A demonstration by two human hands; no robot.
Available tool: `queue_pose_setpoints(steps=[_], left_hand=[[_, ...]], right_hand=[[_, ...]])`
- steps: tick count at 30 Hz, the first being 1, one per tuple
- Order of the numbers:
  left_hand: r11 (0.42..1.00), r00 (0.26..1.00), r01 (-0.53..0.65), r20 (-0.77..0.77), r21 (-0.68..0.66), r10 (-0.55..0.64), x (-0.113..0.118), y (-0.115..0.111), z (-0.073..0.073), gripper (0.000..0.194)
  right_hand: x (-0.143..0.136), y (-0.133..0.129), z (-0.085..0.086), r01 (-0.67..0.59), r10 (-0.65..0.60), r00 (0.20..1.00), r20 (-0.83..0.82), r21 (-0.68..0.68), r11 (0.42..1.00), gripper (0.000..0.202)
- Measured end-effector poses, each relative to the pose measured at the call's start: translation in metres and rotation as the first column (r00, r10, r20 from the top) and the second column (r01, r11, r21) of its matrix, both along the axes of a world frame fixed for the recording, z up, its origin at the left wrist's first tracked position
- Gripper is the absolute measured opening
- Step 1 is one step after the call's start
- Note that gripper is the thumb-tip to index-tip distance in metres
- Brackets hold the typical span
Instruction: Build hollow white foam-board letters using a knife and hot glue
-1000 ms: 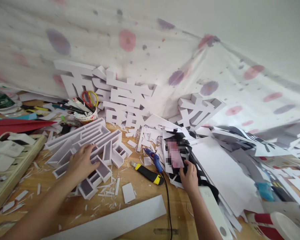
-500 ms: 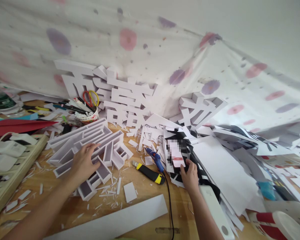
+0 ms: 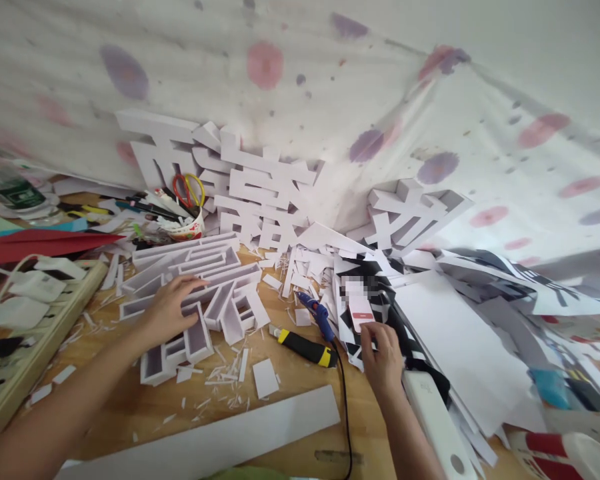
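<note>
My left hand [image 3: 169, 310] rests over a white hollow character frame [image 3: 225, 293], thumb and fingers closed about one of its inner walls. The frame lies on the wooden table with its thin upright walls facing up. Farther right, my right hand [image 3: 384, 357] has its fingers curled together at the lower edge of a phone [image 3: 363, 315], whose screen is partly blurred. Between the hands lie a blue glue gun [image 3: 317, 315] with a black cord and a black-and-yellow utility knife [image 3: 305, 347].
Finished white characters [image 3: 260, 193] lean against the flowered curtain. A cup of tools with scissors [image 3: 187, 230] stands at the back left, beside a power strip [image 3: 45, 347]. Offcuts, a long white strip [image 3: 230, 433], white sheets [image 3: 455, 333] and a power bank [image 3: 437, 427] surround the hands.
The character frame has turned on the table under my left hand. My right hand's fingers have drawn closer together at the phone's lower edge. The whole view has shifted slightly.
</note>
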State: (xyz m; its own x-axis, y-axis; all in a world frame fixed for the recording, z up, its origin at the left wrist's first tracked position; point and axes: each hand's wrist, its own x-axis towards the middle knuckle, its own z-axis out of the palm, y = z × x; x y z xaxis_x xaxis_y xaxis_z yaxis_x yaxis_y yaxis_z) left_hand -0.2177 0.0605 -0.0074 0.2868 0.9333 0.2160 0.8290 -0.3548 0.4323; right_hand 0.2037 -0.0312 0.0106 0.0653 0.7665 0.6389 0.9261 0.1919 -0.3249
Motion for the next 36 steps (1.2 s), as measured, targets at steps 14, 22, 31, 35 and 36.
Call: queue_pose_setpoints(steps=[14, 22, 31, 35, 36], left_hand=[[0.999, 0.999, 0.031, -0.031, 0.012, -0.030, -0.007, 0.007, -0.006, 0.049], [0.998, 0.996, 0.067, -0.059, 0.007, -0.067, -0.010, 0.006, 0.001, 0.051], [0.995, 0.995, 0.092, -0.043, -0.036, -0.093, -0.018, 0.001, 0.010, 0.050], [0.991, 0.989, 0.119, -0.077, -0.063, -0.123, -0.021, -0.002, 0.013, 0.050], [0.992, 0.990, 0.113, -0.078, -0.052, -0.117, -0.022, -0.002, 0.012, 0.050]], right_hand=[[-0.138, -0.042, -0.021, -0.601, 0.786, 0.607, -0.119, -0.716, 0.355, 0.070], [-0.150, -0.046, -0.010, -0.565, 0.791, 0.609, -0.060, -0.732, 0.380, 0.059], [-0.151, -0.046, -0.007, -0.536, 0.782, 0.623, -0.015, -0.737, 0.413, 0.057], [-0.147, -0.045, 0.001, -0.500, 0.780, 0.626, 0.003, -0.766, 0.404, 0.053], [-0.144, -0.045, 0.003, -0.489, 0.773, 0.634, 0.008, -0.771, 0.409, 0.054]])
